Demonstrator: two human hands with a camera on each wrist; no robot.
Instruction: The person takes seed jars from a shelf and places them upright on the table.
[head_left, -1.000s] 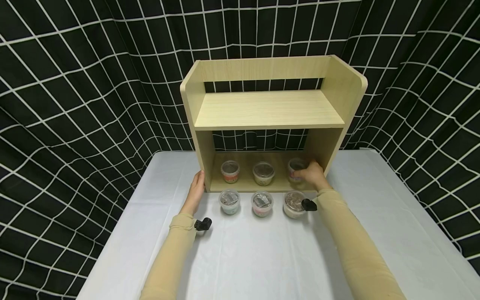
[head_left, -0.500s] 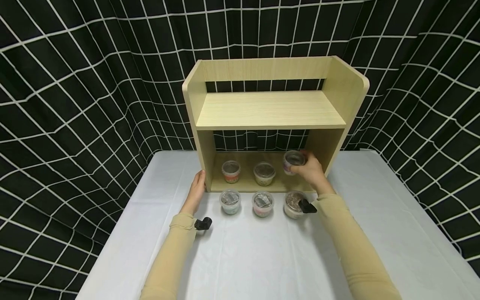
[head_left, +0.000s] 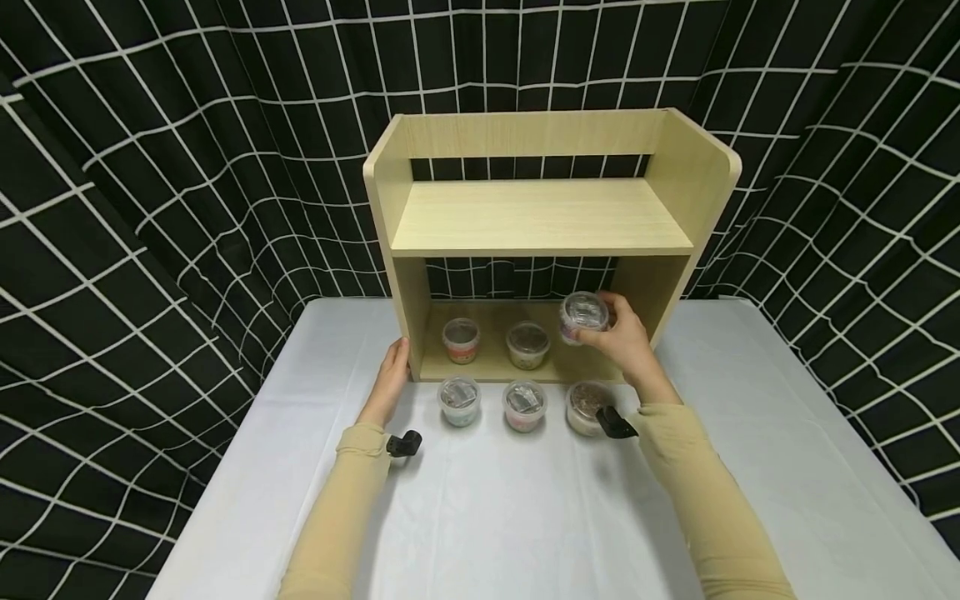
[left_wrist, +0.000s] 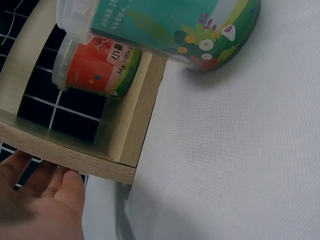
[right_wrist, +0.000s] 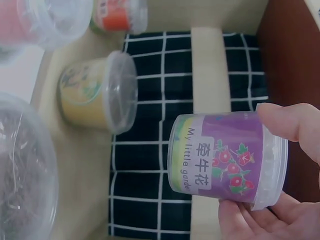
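Observation:
My right hand point(head_left: 628, 343) grips a clear-lidded plastic cup point(head_left: 582, 312) near its lid, thumb on one side and fingers on the other. In the right wrist view this cup point(right_wrist: 220, 155) has a purple label with red flowers, and it is raised above the lower shelf. A yellow-labelled cup point(head_left: 527, 345) and a red-labelled cup point(head_left: 461, 340) stand on that shelf to its left. My left hand point(head_left: 390, 379) rests against the outer left side of the wooden shelf unit point(head_left: 540, 215); in the left wrist view its extended fingers point(left_wrist: 47, 180) lie along that side panel.
On the white-covered table point(head_left: 495, 517), a green cup point(head_left: 459, 402), a pink cup point(head_left: 524, 406) and a cup with brownish contents point(head_left: 587, 407) stand in a row before the unit. Dark grid-patterned cloth point(head_left: 150, 208) hangs around the table.
My right hand has lifted the purple-labelled cup off the lower shelf, moving it up and slightly left, its lid now tilted toward the head camera. My left hand stays at the side panel.

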